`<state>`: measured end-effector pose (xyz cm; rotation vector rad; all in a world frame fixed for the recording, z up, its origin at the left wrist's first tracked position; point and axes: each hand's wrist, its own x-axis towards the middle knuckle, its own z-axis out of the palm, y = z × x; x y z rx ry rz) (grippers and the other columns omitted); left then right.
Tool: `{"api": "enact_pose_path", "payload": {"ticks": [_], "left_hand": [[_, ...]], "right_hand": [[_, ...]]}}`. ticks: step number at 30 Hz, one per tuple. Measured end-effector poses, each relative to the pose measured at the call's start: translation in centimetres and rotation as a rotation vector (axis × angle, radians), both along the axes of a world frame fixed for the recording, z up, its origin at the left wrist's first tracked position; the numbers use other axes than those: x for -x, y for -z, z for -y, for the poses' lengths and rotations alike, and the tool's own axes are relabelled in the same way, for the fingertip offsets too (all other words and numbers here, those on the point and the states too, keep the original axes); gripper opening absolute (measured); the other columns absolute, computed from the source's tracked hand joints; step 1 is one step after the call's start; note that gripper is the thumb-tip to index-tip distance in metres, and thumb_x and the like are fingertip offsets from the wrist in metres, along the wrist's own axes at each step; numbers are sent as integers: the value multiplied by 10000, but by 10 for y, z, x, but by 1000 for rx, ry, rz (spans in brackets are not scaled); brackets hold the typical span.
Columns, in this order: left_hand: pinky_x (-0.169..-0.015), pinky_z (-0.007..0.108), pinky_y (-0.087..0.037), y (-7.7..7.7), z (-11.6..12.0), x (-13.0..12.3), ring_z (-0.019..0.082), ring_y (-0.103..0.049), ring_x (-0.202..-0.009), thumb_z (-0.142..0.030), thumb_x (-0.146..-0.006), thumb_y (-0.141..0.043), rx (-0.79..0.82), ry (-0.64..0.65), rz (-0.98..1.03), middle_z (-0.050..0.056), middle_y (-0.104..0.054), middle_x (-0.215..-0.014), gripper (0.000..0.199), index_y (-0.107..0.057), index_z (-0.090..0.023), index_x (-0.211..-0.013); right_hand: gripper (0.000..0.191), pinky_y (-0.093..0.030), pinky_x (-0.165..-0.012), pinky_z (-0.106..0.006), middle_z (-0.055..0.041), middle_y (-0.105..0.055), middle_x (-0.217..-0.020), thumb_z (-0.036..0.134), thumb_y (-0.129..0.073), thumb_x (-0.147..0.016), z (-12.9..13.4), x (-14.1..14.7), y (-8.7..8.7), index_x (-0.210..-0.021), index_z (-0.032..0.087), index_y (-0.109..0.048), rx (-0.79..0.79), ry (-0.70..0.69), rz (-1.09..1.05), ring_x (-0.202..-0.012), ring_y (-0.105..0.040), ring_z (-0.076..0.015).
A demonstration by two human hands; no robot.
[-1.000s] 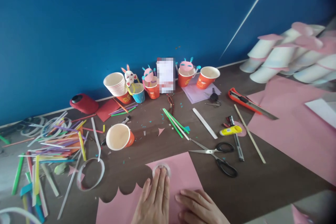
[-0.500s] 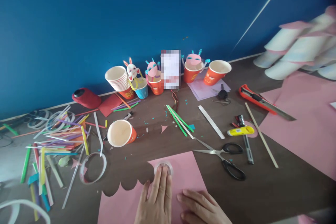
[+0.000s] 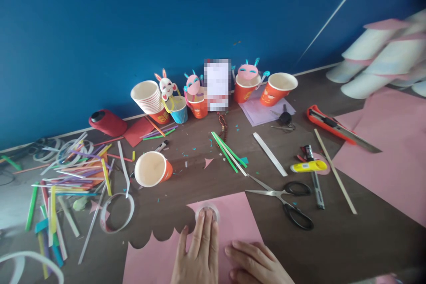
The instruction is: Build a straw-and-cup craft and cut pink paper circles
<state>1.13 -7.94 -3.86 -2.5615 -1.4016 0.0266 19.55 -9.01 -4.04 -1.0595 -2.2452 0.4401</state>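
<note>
A sheet of pink paper (image 3: 238, 215) lies at the front of the table, with scalloped curves cut along its far left edge. On it rests a small round translucent disc (image 3: 215, 211), close to the uncut corner. My left hand (image 3: 199, 246) presses the disc down with its fingertips, the fingers stretched out. My right hand (image 3: 256, 259) lies flat on the same sheet, a little to the right, fingers extended. Open scissors (image 3: 282, 193) with black handles lie beyond the sheet on the right. What the disc is, I cannot tell, since fingers cover part of it.
Left are a pile of coloured strips (image 3: 76, 173) and a tape roll (image 3: 102, 217). A paper cup (image 3: 168, 171) stands mid-table; several decorated cups (image 3: 199, 108) line the blue wall. Right lie a red utility knife (image 3: 328, 122), a yellow cutter (image 3: 309, 166) and large pink sheets (image 3: 382, 164).
Both hands, the disc and the pink sheet stay practically in place. The background shifts slightly as the camera view moves.
</note>
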Motion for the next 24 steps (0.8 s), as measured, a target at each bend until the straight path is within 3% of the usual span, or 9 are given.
{"api": "enact_pose_path", "payload": {"ticks": [3,6,12,15,17,21,24], "left_hand": [[-863,435,-336,-4,-2,1,236,-139,-1306,-234,-807,-350,17,5,5,86,-372,-1349,490,-371,-142,-1287],[-859,430,-326,-10,-6,3,246,-146,-1302,-282,-811,-360,14,41,11,100,-374,-1346,472,-424,-122,-1251],[-890,469,-282,-21,-12,6,309,-196,-1272,-514,-736,-403,50,132,53,173,-348,-1347,698,-396,-50,-1257],[-877,472,-295,-25,-12,4,330,-250,-1242,-521,-697,-455,72,110,79,190,-344,-1344,755,-352,-51,-1279],[-873,468,-307,-26,-12,3,332,-296,-1214,-476,-705,-478,62,93,100,187,-348,-1341,726,-337,-63,-1285],[-851,422,-358,-25,-15,3,310,-400,-1125,-478,-739,-475,32,83,197,170,-411,-1287,658,-364,-92,-1261],[-827,380,-396,-28,-20,2,273,-440,-1069,-477,-755,-473,91,45,274,141,-454,-1223,621,-366,-115,-1248]], "right_hand": [[138,-469,-790,-286,-48,-683,-899,235,-514,-824,-2,2,0,-747,206,-626,-9,23,-33,-954,-582,-178],[98,-466,-800,-279,-62,-678,-897,239,-540,-803,-6,3,-10,-764,202,-622,21,25,-43,-946,-583,-174],[179,-473,-794,-239,-69,-649,-872,129,-441,-814,-8,-14,-61,-894,189,-589,297,12,-184,-899,-586,-146],[189,-478,-690,-219,-40,-627,-811,147,-423,-832,-15,-46,-77,-923,217,-573,366,174,-129,-774,-594,-133],[180,-467,-659,-243,-37,-614,-829,208,-430,-840,-26,-75,-77,-967,225,-557,288,462,4,-723,-587,-141],[308,-428,-567,-299,-61,-607,-848,346,-471,-789,-51,-118,-59,-1055,194,-508,275,865,474,-662,-587,-201],[369,-409,-576,-296,-73,-610,-860,329,-462,-774,-59,-127,-45,-1107,169,-470,335,947,553,-703,-593,-216]]}}
